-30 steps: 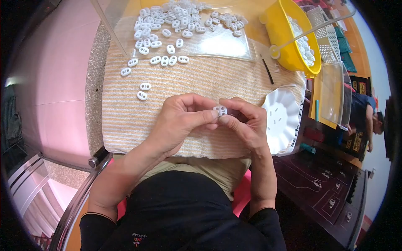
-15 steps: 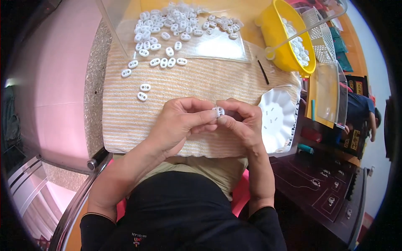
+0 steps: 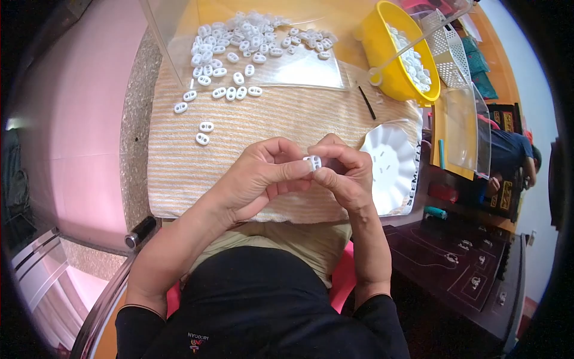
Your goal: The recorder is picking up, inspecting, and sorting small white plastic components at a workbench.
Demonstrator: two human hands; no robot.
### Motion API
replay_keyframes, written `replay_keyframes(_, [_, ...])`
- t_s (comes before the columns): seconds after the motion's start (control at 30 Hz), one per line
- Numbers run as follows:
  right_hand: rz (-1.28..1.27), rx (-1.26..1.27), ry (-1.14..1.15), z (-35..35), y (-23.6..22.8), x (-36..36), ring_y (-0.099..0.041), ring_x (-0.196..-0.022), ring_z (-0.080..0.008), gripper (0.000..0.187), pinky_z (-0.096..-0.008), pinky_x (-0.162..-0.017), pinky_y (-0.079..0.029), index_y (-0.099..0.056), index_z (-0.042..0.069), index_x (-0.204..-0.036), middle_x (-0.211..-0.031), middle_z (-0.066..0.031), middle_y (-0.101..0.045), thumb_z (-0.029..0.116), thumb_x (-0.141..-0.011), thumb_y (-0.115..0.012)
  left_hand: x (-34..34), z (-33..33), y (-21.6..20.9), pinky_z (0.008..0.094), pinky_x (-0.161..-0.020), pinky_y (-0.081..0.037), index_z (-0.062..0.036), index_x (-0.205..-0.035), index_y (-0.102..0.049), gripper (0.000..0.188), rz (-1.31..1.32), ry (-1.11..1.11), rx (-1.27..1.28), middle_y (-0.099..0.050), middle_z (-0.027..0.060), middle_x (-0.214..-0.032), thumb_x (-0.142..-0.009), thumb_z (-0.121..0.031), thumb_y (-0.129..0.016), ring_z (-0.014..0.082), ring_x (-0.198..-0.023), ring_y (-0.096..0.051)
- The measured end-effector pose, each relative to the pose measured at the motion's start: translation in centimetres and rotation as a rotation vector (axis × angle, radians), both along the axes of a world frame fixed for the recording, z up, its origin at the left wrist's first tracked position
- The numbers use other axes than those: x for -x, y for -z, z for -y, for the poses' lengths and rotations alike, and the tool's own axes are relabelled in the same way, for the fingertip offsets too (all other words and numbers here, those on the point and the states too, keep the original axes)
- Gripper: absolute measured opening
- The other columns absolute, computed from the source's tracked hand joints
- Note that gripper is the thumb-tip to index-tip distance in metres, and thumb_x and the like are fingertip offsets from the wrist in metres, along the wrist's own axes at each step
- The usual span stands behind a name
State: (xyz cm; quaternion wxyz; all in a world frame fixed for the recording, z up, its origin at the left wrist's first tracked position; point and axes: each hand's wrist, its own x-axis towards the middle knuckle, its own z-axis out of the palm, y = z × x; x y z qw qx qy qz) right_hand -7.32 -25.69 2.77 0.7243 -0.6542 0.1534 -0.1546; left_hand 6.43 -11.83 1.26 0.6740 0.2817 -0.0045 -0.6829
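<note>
Between both hands, over the near part of the striped cloth, is a white cord lock [image 3: 313, 162], a small oval plastic piece with two holes. My left hand [image 3: 272, 170] pinches it from the left with thumb and fingers. From the right, the thumb and index finger of my right hand [image 3: 347, 170] close on the same piece. The fingertips cover part of it. Two more oval pieces [image 3: 204, 132] lie on the cloth beyond my left hand. Right of my right hand sits a white scalloped dish [image 3: 399, 161] with several tiny grey bits in it.
A heap of white oval pieces [image 3: 230, 45] spreads over the far side, partly on a clear sheet [image 3: 311, 69]. A yellow tub [image 3: 376, 48] of white parts stands far right, near a thin black stick [image 3: 366, 103]. Another person [image 3: 513, 155] is at the right.
The view has shifted slightly, so the tub and dish appear further left. Both hands keep hold of the cord lock, which shows a little more between the fingertips.
</note>
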Motion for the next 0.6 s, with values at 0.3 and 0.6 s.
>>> replay_keyframes(0.3, [0.021, 0.113, -0.025, -0.2, -0.8, 0.3, -0.056, -0.077, -0.0122, 0.028, -0.0226, -0.066, -0.043, -0.068, -0.002, -0.103, -0.087, -0.0073, -0.061, 0.01, -0.079, -0.076, 0.3, -0.2, -0.4, 0.0263, -0.077, -0.056, -0.0049, -0.085, -0.061, 0.011, 0.019, 0.02, 0.088, -0.064, 0.004, -0.086, -0.084, -0.008, -0.072, 0.0129, -0.08, -0.064])
replay_keyframes(0.6, [0.031, 0.111, -0.05, -1.0, -1.5, 0.2, -0.055, -0.075, -0.0109, 0.025, -0.0222, -0.066, -0.043, -0.069, -0.002, -0.101, -0.087, -0.0073, -0.064, 0.008, -0.079, -0.076, 0.8, -0.5, -0.1, 0.0264, -0.075, -0.056, -0.0041, -0.085, -0.063, 0.009, 0.03, 0.005, 0.129, -0.065, 0.0047, -0.086, -0.084, -0.007, -0.072, 0.0123, -0.079, -0.064])
